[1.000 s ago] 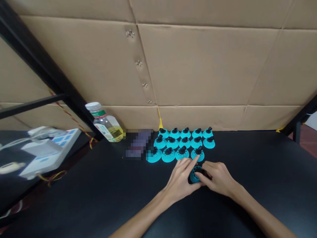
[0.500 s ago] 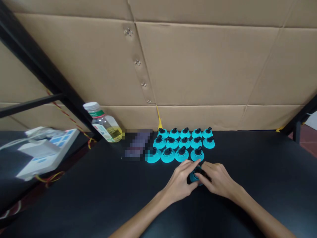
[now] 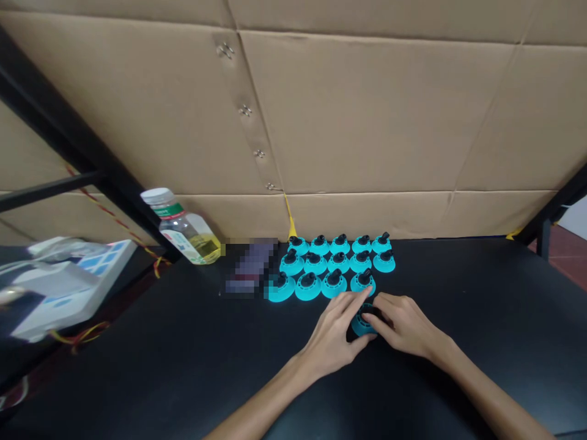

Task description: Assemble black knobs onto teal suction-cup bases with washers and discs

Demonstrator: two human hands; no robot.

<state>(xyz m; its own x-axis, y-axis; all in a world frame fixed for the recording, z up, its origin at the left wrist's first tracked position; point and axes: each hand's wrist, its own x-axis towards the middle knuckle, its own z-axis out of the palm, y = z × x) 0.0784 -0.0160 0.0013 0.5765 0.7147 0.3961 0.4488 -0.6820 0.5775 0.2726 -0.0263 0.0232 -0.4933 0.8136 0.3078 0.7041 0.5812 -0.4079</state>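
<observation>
A turquoise dome-shaped piece with a black top (image 3: 361,325), much like a suction cup, sits on the black tabletop between my hands. My left hand (image 3: 332,335) curves around its left side, with the thumb at the near rim and the fingers stretched past it. From the right, my right hand (image 3: 406,324) closes on the black top with thumb and bent fingers, which partly hide it. Just beyond my left fingertips stands a matching turquoise piece (image 3: 362,283). Several more pieces of this kind (image 3: 334,285) are lined up in three rows behind.
A dark, blurred-out flat object (image 3: 252,266) lies left of the rows. Behind it a clear bottle of yellow liquid (image 3: 188,231) leans by the frame post. A white power strip with plugs (image 3: 87,281) is at the far left. A cardboard wall (image 3: 367,122) closes off the back.
The view has shifted slightly, so the bottle and power strip appear further left. Both hands stay at the same turquoise piece, and more of its near side shows now.
</observation>
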